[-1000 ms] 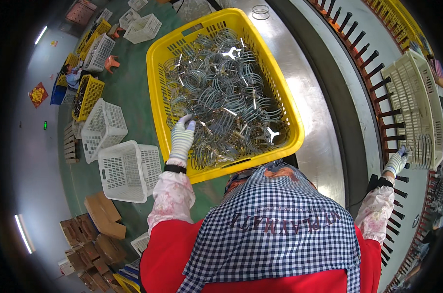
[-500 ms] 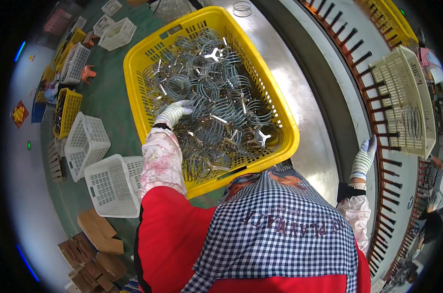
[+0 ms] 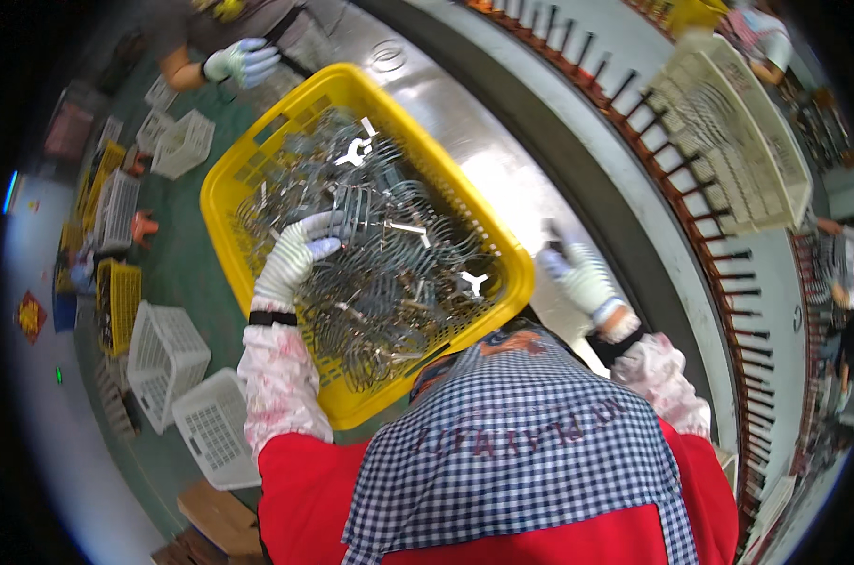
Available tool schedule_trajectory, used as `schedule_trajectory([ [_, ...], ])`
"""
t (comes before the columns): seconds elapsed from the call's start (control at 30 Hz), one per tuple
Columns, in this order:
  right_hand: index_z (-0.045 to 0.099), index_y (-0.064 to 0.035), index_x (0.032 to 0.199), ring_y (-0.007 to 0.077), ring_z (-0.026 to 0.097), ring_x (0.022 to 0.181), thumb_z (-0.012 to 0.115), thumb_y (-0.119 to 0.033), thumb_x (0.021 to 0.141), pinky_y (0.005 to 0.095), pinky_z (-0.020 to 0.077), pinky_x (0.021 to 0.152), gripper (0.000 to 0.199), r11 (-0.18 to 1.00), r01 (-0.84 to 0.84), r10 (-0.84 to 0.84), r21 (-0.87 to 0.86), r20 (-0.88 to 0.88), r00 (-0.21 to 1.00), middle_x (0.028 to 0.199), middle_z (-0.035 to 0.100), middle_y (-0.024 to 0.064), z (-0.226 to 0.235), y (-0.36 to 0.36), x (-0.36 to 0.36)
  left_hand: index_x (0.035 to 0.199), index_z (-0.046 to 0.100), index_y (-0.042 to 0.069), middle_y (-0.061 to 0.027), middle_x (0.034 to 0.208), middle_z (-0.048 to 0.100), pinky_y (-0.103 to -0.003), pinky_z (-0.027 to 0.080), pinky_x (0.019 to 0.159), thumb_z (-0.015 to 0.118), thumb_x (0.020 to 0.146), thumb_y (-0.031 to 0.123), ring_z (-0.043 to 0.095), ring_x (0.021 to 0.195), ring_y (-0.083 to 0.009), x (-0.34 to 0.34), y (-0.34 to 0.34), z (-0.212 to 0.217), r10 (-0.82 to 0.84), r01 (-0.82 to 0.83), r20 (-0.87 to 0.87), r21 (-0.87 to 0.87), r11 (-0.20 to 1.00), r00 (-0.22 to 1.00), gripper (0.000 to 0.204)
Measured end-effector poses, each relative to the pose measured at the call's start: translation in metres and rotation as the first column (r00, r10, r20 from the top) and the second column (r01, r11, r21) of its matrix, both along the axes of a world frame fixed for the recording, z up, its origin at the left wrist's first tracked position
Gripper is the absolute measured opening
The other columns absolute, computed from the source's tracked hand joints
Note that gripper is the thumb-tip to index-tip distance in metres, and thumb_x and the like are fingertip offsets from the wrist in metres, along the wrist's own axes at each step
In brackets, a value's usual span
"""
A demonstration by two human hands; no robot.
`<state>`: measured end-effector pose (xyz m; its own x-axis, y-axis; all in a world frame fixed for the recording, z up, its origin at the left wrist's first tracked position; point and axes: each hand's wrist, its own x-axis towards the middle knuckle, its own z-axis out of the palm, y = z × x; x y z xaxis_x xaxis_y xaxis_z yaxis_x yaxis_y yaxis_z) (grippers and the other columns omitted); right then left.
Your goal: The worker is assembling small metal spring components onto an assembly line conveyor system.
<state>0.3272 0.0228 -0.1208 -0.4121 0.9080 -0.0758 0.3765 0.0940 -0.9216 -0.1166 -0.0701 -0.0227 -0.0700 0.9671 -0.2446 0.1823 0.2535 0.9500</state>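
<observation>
A yellow plastic basket (image 3: 370, 414) holds a tangled heap of metal wire coil parts (image 3: 380, 282), some with flat shiny strips or three-armed brackets. My left hand (image 3: 295, 259), in a striped white glove, reaches over its left side. The fingers and thumb close on a wire coil part (image 3: 353, 209) at the top of the heap. To the right of the basket, over the metal table (image 3: 502, 179), is my gloved right hand (image 3: 585, 281), blurred by motion. Its fingers are bent around a small dark thing (image 3: 553, 235), too smeared to name.
A rack rail with dark-tipped pegs (image 3: 700, 202) curves along the right, with a cream crate (image 3: 775, 188) over it. Loose wire rings (image 3: 386, 56) lie on the table beyond the basket. Another person's gloved hand (image 3: 243, 63) is at upper left. White crates (image 3: 215, 428) stand at left.
My right hand has come away from the pegged rail, leftward over the table. My left hand has drawn its fingers onto a coil part. Another person's hand has appeared beyond the basket.
</observation>
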Motion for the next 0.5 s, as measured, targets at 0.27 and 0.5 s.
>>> schedule_trajectory([
  [0.27, 0.051, -0.0023, 0.134, 0.0377, 0.062, 0.108, 0.065, -0.038, 0.09, 0.0412, 0.0478, 0.093, 0.058, 0.935, -0.348, 0.353, -0.061, 0.204, 0.913, 0.116, 0.065, 0.0235, 0.022, 0.028, 0.022, 0.128, 0.056, -0.004, -0.0106, 0.111, 0.066, -0.033, 0.05, 0.094, 0.07, 0.083, 0.005, 0.062, 0.103, -0.0167, 0.183, 0.074, 0.007, -0.289, 0.287, 0.15, 0.037, 0.957, 0.945, 0.048],
  [0.5, 0.061, -0.0021, 0.118, 0.0354, 0.064, 0.102, 0.056, -0.028, 0.094, 0.0407, 0.0499, 0.089, 0.036, 0.985, -0.01, -0.002, 0.173, 0.068, 0.998, 0.105, 0.066, 0.0229, -0.08, 0.039, 0.124, 0.149, 0.034, 0.005, -0.0127, 0.142, 0.046, -0.032, 0.041, 0.104, 0.062, 0.083, -0.003, 0.054, 0.117, -0.0218, 0.245, 0.081, -0.009, -0.256, 0.198, 0.193, 0.277, 0.94, 0.947, 0.072],
])
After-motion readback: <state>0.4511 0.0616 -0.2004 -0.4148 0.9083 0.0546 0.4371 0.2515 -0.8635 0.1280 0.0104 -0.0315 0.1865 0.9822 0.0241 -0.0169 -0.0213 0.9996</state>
